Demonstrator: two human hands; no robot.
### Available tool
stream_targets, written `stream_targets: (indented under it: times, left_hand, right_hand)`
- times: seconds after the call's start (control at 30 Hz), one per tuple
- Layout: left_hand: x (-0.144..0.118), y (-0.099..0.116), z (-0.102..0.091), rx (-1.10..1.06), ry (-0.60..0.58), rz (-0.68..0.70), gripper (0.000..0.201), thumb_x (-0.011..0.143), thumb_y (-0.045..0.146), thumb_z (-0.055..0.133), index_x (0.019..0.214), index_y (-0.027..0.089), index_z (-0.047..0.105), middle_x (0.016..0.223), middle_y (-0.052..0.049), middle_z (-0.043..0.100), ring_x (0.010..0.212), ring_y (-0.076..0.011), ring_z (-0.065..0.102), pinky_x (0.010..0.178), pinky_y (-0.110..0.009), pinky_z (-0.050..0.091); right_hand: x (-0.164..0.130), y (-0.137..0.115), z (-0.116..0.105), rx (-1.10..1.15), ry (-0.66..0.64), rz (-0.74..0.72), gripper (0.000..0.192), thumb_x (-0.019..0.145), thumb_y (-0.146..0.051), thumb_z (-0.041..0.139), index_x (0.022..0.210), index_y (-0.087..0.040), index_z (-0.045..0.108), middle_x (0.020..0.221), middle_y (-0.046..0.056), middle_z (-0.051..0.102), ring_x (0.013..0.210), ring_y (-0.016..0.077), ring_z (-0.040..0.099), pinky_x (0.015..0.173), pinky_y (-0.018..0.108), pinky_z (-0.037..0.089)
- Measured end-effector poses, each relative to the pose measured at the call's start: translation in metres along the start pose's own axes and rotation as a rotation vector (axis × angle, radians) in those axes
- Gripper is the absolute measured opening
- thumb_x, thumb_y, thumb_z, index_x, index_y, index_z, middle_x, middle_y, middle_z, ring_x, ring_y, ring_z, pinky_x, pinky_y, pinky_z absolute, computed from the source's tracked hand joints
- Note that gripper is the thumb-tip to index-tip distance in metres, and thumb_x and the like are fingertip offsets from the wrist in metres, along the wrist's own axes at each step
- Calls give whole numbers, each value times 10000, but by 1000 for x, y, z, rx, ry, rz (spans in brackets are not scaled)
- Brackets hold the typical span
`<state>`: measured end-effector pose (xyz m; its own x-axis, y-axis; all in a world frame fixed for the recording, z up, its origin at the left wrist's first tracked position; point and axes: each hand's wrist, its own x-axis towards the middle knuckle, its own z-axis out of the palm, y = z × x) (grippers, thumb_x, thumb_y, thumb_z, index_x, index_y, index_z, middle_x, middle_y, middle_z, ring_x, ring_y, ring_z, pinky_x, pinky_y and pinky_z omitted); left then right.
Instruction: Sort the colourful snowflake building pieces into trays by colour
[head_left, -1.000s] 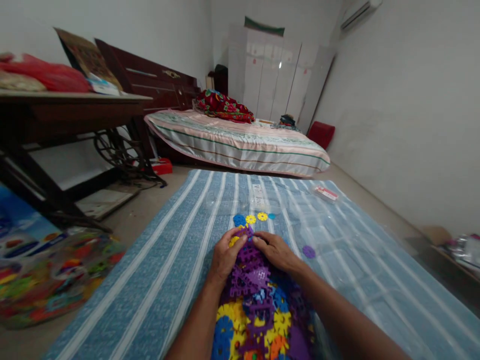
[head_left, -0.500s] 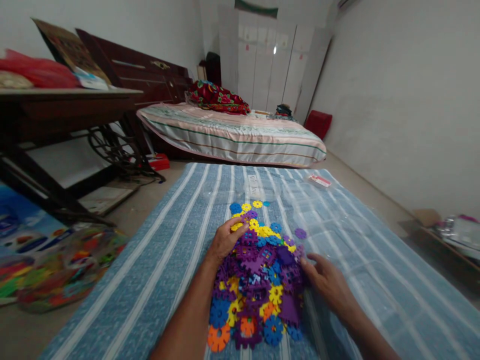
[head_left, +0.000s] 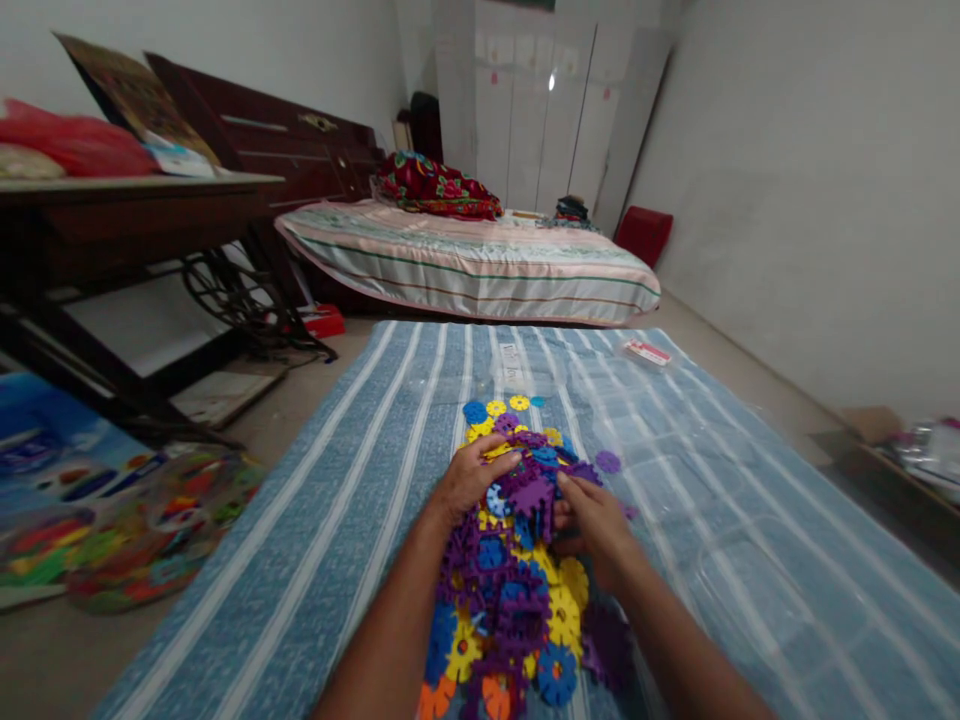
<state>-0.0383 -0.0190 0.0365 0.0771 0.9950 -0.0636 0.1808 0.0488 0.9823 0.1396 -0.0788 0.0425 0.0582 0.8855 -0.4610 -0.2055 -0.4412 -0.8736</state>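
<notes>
A heap of plastic gear-shaped snap pieces [head_left: 510, 590], purple, blue, yellow and orange, lies on a blue striped mat [head_left: 337, 520] in front of me. My left hand [head_left: 472, 480] rests on the heap's far left side, fingers curled over yellow and purple pieces. My right hand [head_left: 592, 520] sits on the heap's right side, its fingers pinching a purple piece [head_left: 534, 492] near the top. A few loose pieces [head_left: 495, 408] lie just beyond the heap, and a single purple piece [head_left: 607, 461] lies to the right.
Clear plastic sheeting [head_left: 712, 500] covers the mat's right half. A bag of coloured pieces [head_left: 150, 520] and a printed box [head_left: 45, 470] lie on the floor at left. A dark table [head_left: 135, 210] stands at left, and a bed [head_left: 465, 260] lies beyond the mat.
My right hand has come in from the heap's right edge to its top and pinched a purple piece. My left hand stayed at the far left side. The heap has shifted shape.
</notes>
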Motion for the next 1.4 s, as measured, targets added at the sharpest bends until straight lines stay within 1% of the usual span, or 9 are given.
stream_targets:
  times: [0.2, 0.4, 0.53, 0.77, 0.97, 1.07, 1.2, 1.3, 1.4]
  left_hand:
    - [-5, 6, 8, -222, -21, -60, 584, 625, 450, 767, 1114, 151, 654, 974, -58, 724, 861, -236, 680, 791, -350, 542]
    - [-14, 33, 10, 80, 155, 137, 459, 641, 390, 739, 1037, 162, 699, 1051, -57, 708, 1031, -272, 626, 967, -382, 462]
    - [-23, 52, 13, 166, 56, 197, 479, 672, 375, 722, 1100, 165, 673, 1045, -64, 710, 979, -258, 638, 951, -386, 470]
    - [-29, 57, 9, 136, -133, 183, 473, 718, 407, 670, 1119, 157, 649, 1067, -84, 702, 987, -266, 648, 897, -386, 495]
    - [-74, 80, -23, 462, 25, 143, 507, 578, 438, 763, 1039, 234, 711, 1143, -100, 685, 1113, -350, 585, 994, -438, 413]
    - [-126, 65, -35, 748, -46, 28, 542, 605, 417, 721, 1133, 303, 675, 1112, -83, 692, 1015, -337, 632, 898, -429, 470]
    - [-187, 11, -29, 894, -86, -138, 861, 526, 303, 736, 1358, 307, 512, 1299, -117, 599, 1139, -367, 580, 892, -425, 494]
    - [-200, -19, -11, 942, -24, -118, 939, 525, 331, 750, 1412, 238, 455, 1447, -159, 449, 1267, -407, 465, 984, -474, 443]
    - [-185, -24, 6, 919, 57, -70, 921, 581, 318, 698, 1445, 213, 397, 1487, -148, 392, 1297, -395, 429, 1039, -496, 396]
  right_hand:
    - [22, -4, 27, 145, -128, -93, 439, 656, -575, 700, 819, -170, 656, 707, 34, 668, 659, 172, 629, 576, 274, 507]
    - [45, -11, 42, 282, -177, -179, 453, 661, -506, 718, 962, -168, 686, 901, 55, 725, 826, 215, 667, 731, 323, 522]
    - [53, -24, 42, 241, -219, -218, 452, 672, -539, 697, 910, -155, 701, 864, 65, 722, 825, 226, 657, 750, 336, 511]
    - [60, -49, 27, -196, -117, -502, 516, 753, -626, 538, 876, -149, 691, 832, 50, 680, 806, 206, 617, 725, 309, 475]
    - [88, -58, -2, -794, 154, -641, 462, 863, -492, 395, 940, -153, 699, 832, 60, 677, 834, 204, 604, 764, 289, 430]
    - [103, -58, -13, -885, 198, -567, 429, 849, -460, 456, 976, -135, 706, 886, 128, 691, 889, 254, 620, 793, 334, 422]
    - [114, -52, -11, -982, 155, -501, 411, 832, -487, 514, 876, -144, 736, 903, 169, 699, 942, 298, 634, 807, 363, 423]
    - [115, -47, -3, -1008, 109, -487, 407, 826, -503, 526, 860, -162, 746, 906, 159, 705, 952, 301, 635, 805, 367, 424]
    - [110, -42, 3, -999, 69, -499, 379, 827, -482, 524, 843, -178, 749, 888, 139, 707, 931, 295, 634, 792, 365, 426]
